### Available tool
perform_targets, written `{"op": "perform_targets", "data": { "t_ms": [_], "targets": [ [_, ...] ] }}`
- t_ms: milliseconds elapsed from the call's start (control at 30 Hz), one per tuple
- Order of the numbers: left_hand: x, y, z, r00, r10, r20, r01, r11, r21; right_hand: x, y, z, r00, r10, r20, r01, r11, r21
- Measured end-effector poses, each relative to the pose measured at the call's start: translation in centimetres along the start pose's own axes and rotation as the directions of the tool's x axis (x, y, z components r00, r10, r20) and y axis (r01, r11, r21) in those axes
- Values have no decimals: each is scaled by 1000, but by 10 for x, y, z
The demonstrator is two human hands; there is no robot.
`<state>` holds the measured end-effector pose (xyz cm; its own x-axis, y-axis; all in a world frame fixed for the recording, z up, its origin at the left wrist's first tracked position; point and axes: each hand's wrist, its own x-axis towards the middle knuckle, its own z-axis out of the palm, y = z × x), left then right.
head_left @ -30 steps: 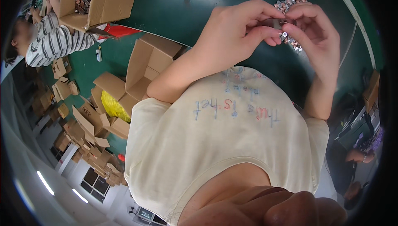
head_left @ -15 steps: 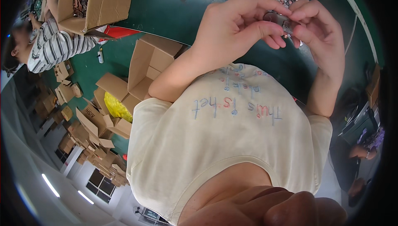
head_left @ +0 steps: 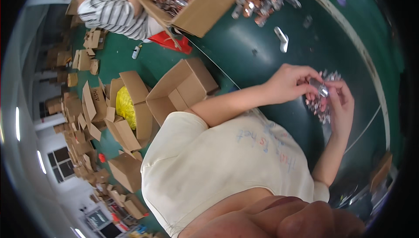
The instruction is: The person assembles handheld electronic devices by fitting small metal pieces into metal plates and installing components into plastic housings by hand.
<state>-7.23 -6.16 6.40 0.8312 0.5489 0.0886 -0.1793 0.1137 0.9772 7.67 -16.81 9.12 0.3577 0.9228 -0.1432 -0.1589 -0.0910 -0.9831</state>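
Observation:
A small shiny metal piece (head_left: 323,90) is pinched between the fingertips of both my hands, over the green tabletop. My left hand (head_left: 291,83) grips it from the left with thumb and fingers. From the right, my right hand (head_left: 341,105) closes on it with thumb and forefinger. My fingers cover part of the piece, and blur hides its finer shape. Under and around my hands lies a pile of small silver and copper-coloured metal parts (head_left: 323,116), partly hidden by the fingers.
A bent silver metal piece (head_left: 282,40) lies farther off, below a heap of copper and silver strips (head_left: 262,1). A cardboard box (head_left: 209,14) holds more strips. Opened cartons (head_left: 181,87), one with a yellow bag (head_left: 125,107), stand left. A person in stripes (head_left: 115,15) sits far left.
My view has swung, so my hands appear lower in the picture and more of the tabletop, strip heap and box shows. Both hands still hold the metal piece.

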Motion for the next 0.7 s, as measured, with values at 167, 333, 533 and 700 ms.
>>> {"op": "perform_targets", "data": {
  "t_ms": [167, 333, 533, 700],
  "targets": [
    [7, -23, -6, 993, -63, -97, 51, 991, -123, 32, 33, -40, 948, -170, -269, 123, 976, -181],
    [47, -40, -13, 990, 78, -117, -81, 997, -21, 54, 74, -116, 721, -422, -549, 232, 894, -382],
    [86, -75, -20, 963, 129, -236, -146, 988, -57, 58, 72, -115, 673, -361, -646, 163, 924, -346],
    [88, -72, -20, 963, 121, -240, -92, 987, 129, 64, 77, -127, 713, -377, -591, 104, 891, -443]
  ]
}}
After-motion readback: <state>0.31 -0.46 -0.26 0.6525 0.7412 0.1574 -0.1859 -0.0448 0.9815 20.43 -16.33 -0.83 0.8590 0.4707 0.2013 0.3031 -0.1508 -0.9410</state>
